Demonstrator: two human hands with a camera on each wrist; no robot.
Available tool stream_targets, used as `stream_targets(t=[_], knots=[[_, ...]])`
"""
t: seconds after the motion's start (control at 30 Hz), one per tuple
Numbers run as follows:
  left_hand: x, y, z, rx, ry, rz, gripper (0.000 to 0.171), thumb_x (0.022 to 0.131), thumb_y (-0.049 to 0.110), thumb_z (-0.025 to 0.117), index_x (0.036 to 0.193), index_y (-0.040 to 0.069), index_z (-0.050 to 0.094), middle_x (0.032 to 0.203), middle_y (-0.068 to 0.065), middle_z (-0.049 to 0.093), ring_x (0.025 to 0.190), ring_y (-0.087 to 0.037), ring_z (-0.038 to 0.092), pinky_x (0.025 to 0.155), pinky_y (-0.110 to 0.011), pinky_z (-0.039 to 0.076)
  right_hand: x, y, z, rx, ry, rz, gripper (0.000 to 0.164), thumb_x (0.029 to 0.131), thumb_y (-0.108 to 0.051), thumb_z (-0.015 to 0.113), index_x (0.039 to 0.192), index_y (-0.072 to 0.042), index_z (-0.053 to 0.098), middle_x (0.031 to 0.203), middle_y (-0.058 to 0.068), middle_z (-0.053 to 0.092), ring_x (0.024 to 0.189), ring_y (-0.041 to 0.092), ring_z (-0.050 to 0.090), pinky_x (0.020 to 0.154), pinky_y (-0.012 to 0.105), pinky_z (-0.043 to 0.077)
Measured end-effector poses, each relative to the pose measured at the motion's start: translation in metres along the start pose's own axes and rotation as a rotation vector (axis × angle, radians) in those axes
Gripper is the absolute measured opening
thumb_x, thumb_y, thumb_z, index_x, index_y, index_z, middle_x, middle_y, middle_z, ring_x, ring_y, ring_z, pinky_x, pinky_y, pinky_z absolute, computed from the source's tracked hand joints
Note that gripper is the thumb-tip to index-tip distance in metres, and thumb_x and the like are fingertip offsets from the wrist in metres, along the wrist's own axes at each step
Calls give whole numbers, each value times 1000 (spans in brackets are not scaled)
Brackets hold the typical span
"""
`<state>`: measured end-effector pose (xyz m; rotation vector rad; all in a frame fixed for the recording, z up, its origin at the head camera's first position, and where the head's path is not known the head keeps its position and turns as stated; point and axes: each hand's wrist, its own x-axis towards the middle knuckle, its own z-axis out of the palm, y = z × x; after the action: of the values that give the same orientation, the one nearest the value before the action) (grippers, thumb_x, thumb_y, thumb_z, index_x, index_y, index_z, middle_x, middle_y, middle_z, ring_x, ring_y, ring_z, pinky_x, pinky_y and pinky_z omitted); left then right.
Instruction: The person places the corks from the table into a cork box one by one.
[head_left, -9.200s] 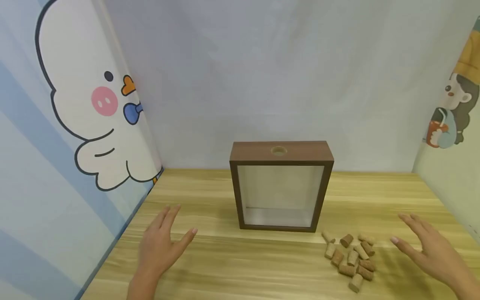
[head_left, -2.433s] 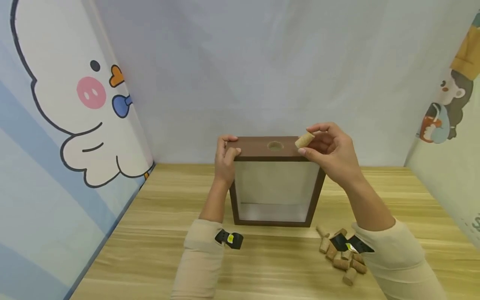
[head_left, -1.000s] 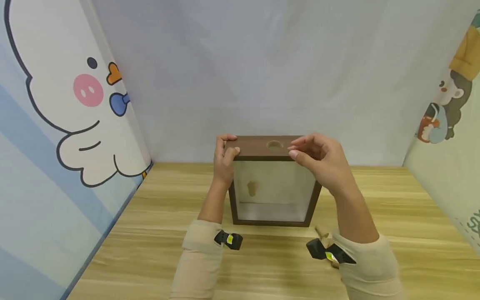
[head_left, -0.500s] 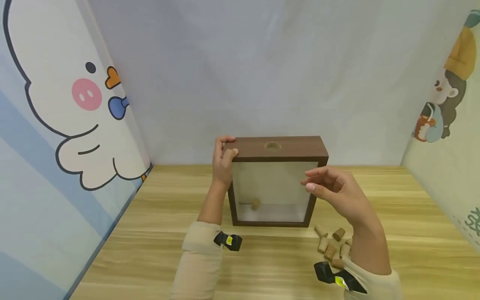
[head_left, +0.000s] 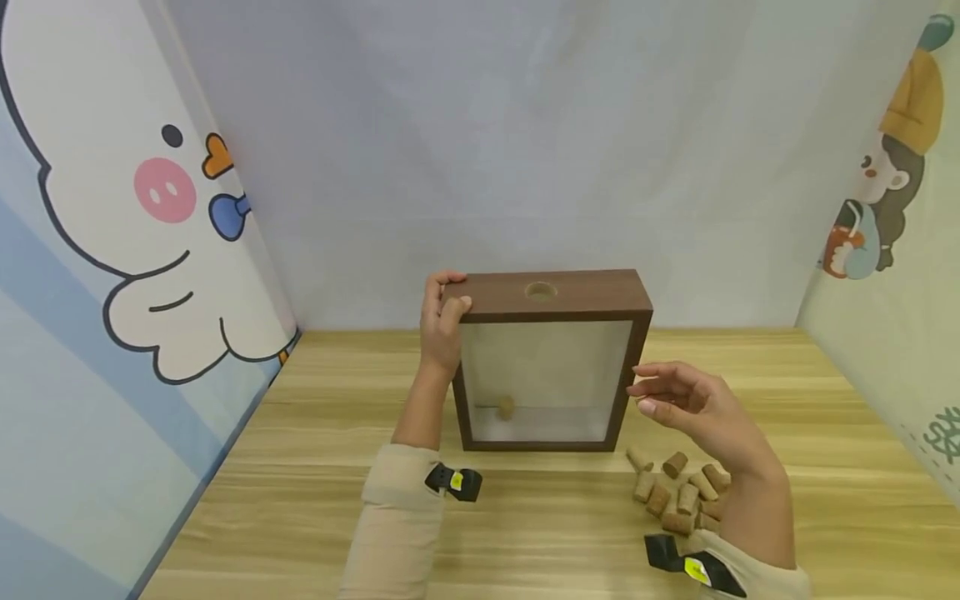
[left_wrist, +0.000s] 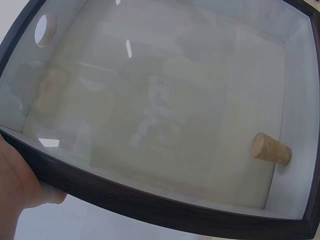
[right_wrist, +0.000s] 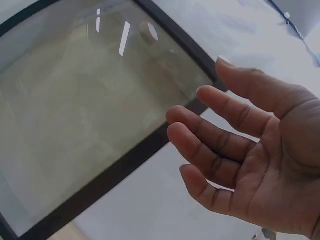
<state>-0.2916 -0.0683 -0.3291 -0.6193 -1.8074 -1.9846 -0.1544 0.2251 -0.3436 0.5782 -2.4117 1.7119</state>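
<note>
A brown wooden shadow box (head_left: 585, 292) with a clear front stands upright on the table, a round hole (head_left: 541, 291) in its top. My left hand (head_left: 441, 325) grips its upper left corner, thumb in front and fingers over the top. Inside, one cork (head_left: 506, 407) stands on the floor near the left; the left wrist view shows this cork (left_wrist: 271, 149) whole. My right hand (head_left: 701, 408) hangs beside the box's right side, above the pile of corks (head_left: 686, 498). Its fingers are loosely bent with nothing between them, as the right hand (right_wrist: 250, 145) in the right wrist view confirms.
The wood-grain table (head_left: 315, 500) extends around the box. A pale curtain (head_left: 525, 150) hangs behind it, with cartoon-printed cloth at left and right. The right forearm covers part of the cork pile.
The right hand held a cork by the hole, let it go, then moved down and right toward the pile. The cork dropped inside the box. The left hand came from the table to the box.
</note>
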Motion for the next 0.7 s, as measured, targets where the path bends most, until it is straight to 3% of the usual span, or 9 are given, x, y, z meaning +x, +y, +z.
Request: stream_targets(t=[0.27,0.43,0.7], knots=[[1,0,2,-25,16,-6,41,77,20,42,113,-1,45,116,-10,43,101,-19,39,85,-35,29,-10,19,-15,-8,-11,57,39,89,-7,60,126,0,50,112,21,58,96,23,60,78,30,48],[1,-2,2,-23,9,-2,41,78,22,43,113,-1,44,119,-13,42,101,-21,40,87,-38,27,-17,27,-24,-30,-29,83,39,90,-8,58,127,1,49,115,22,57,100,21,59,79,29,47],[1,0,1,-23,21,-11,40,76,23,43,110,2,45,121,-14,41,97,-21,42,86,-38,28,-27,39,-32,-58,-95,196,40,90,-15,60,124,4,51,116,20,57,102,15,58,78,30,48]])
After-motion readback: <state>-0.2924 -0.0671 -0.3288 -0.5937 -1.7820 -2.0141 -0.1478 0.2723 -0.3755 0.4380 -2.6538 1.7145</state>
